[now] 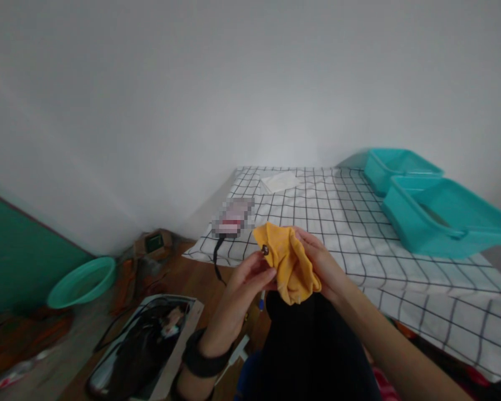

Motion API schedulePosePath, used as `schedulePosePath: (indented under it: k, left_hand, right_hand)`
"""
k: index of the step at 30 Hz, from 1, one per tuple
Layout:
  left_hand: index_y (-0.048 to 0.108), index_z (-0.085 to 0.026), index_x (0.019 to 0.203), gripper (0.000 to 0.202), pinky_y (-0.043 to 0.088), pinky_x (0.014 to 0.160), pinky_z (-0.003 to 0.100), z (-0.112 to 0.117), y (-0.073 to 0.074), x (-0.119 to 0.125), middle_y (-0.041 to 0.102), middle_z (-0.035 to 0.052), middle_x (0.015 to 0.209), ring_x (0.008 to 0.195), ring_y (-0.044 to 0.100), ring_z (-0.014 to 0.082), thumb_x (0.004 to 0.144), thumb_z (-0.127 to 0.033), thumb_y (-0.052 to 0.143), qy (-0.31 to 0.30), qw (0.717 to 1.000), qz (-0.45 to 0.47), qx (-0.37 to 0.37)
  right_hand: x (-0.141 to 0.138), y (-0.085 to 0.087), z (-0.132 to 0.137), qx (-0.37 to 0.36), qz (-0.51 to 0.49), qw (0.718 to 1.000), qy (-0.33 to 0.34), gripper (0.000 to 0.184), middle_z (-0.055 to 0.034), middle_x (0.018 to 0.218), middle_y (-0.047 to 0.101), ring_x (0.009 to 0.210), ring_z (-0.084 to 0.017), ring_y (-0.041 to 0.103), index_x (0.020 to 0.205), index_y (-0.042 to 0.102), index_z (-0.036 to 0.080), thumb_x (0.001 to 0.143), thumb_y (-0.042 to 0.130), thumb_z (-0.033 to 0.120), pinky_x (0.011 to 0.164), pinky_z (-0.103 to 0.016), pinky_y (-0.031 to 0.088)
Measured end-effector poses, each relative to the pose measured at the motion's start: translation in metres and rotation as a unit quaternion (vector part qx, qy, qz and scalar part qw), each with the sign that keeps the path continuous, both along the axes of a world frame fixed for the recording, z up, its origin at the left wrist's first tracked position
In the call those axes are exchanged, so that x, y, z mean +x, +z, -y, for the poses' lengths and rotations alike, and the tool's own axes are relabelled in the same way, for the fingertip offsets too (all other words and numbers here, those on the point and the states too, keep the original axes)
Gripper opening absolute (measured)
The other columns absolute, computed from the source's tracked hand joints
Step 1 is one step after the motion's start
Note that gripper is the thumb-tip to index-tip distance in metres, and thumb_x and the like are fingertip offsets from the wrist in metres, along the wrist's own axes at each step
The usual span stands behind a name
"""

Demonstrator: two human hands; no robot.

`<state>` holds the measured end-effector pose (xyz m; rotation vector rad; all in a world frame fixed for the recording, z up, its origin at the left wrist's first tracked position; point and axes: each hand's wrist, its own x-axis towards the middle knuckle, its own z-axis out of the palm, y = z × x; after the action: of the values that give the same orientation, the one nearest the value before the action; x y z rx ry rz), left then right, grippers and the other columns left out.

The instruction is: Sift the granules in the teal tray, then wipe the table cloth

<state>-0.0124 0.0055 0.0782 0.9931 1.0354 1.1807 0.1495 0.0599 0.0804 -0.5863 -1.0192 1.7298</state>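
A crumpled yellow cloth [291,264] with a small dark motif near its left edge is held up between my two hands, above my lap and in front of the table edge. My left hand [253,275], a black band on its wrist, pinches the cloth's left side between thumb and fingers. On the other side, my right hand [317,256] grips the cloth, its fingers partly hidden behind the fabric. Which kind of cloth item it is cannot be made out.
A table with a white checked cloth [309,209] carries a folded white sheet [280,182], a blurred-out flat object [234,217] with a black strap, and two turquoise trays [421,223] at right. On the floor at left are an open box [192,323] and a green basin [83,283].
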Motion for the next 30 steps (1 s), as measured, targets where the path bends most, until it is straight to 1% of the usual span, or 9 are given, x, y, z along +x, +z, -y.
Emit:
schedulePosePath:
  k: [3,6,11,17,20,23,26,28,30]
  left_hand:
    - [0.069,-0.019,0.108,0.043,0.056,0.084,0.03,-0.007,-0.008,-0.001,0.073,0.0066,0.113,0.105,0.068,0.0226,0.07,-0.036,0.082,0.015,0.998,0.053,-0.04]
    - [0.068,-0.021,0.103,0.039,0.056,0.082,0.031,-0.015,-0.017,-0.006,0.073,0.0049,0.106,0.094,0.069,0.0194,0.074,-0.045,0.076,-0.005,0.997,0.065,-0.051]
    - [0.067,-0.025,0.108,0.042,0.057,0.076,0.033,-0.02,-0.014,-0.008,0.072,0.005,0.099,0.088,0.069,0.0197,0.076,-0.051,0.073,-0.064,0.997,0.033,-0.039]
    - [0.064,-0.025,0.109,0.04,0.055,0.075,0.029,-0.03,0.004,-0.001,0.068,0.0015,0.098,0.087,0.068,0.0174,0.072,-0.033,0.078,0.006,0.991,-0.115,0.06]
    - [0.065,-0.024,0.101,0.026,0.055,0.079,0.03,-0.043,0.008,0.01,0.069,0.0023,0.097,0.09,0.068,0.0182,0.078,-0.033,0.072,0.041,0.972,-0.172,0.154]
    - [0.066,-0.024,0.099,0.02,0.056,0.083,0.033,-0.061,0.014,0.019,0.071,0.0034,0.096,0.092,0.069,0.0193,0.081,-0.031,0.068,0.02,0.948,-0.216,0.233]
    - [0.064,-0.025,0.108,0.024,0.056,0.092,0.037,-0.088,0.023,0.017,0.072,0.0056,0.11,0.104,0.068,0.021,0.084,-0.03,0.063,-0.014,0.911,-0.29,0.293]
    - [0.06,-0.024,0.117,0.029,0.056,0.096,0.039,-0.114,0.028,0.01,0.07,0.0067,0.12,0.113,0.066,0.0213,0.088,-0.031,0.058,-0.018,0.872,-0.364,0.328]
    - [0.055,-0.022,0.125,0.034,0.056,0.097,0.04,-0.148,0.032,0.001,0.067,0.0085,0.127,0.118,0.063,0.0219,0.092,-0.031,0.053,0.0,0.805,-0.478,0.352]
  right_hand:
    - [0.015,0.004,0.004,0.187,0.119,0.975,-0.001,0.027,-0.0068,0.126,0.068,0.114,-0.021,0.063,0.099,0.072,0.023,0.099,0.055,0.044,0.099,-0.036,0.049]
    - [0.033,0.012,0.011,0.347,0.258,0.901,0.036,0.031,-0.0086,0.144,0.057,0.139,-0.024,0.045,0.105,0.073,0.023,0.104,0.043,0.034,0.113,-0.043,0.038]
    - [0.054,0.025,0.018,0.417,0.378,0.816,0.133,0.032,-0.0049,0.158,0.041,0.149,-0.023,0.03,0.113,0.072,0.025,0.103,0.042,0.025,0.12,-0.043,0.03]
    - [0.057,0.015,0.004,0.255,0.295,0.916,0.098,0.063,-0.0122,0.15,0.051,0.127,-0.023,0.058,0.152,0.037,0.029,0.096,0.061,0.042,0.1,-0.042,0.052]
    - [0.051,0.011,-0.008,0.259,0.325,0.908,0.045,0.034,-0.0116,0.133,0.065,0.109,-0.022,0.066,0.119,0.063,0.021,0.09,0.068,0.039,0.094,-0.039,0.054]
    - [0.058,0.017,-0.022,0.274,0.386,0.881,-0.022,0.012,-0.0093,0.112,0.075,0.091,-0.021,0.069,0.086,0.063,0.02,0.091,0.063,0.031,0.08,-0.034,0.056]
    - [0.085,0.025,-0.041,0.287,0.483,0.801,-0.204,0.006,-0.0104,0.115,0.075,0.083,-0.023,0.072,0.091,0.061,0.022,0.091,0.058,0.027,0.072,-0.035,0.058]
    - [0.107,0.023,-0.054,0.311,0.555,0.696,-0.332,0.016,-0.0131,0.123,0.072,0.095,-0.028,0.072,0.104,0.063,0.022,0.093,0.052,0.023,0.081,-0.043,0.059]
    - [0.124,0.011,-0.065,0.348,0.61,0.609,-0.368,0.031,-0.014,0.128,0.07,0.115,-0.031,0.067,0.116,0.065,0.02,0.094,0.045,0.015,0.094,-0.05,0.056]
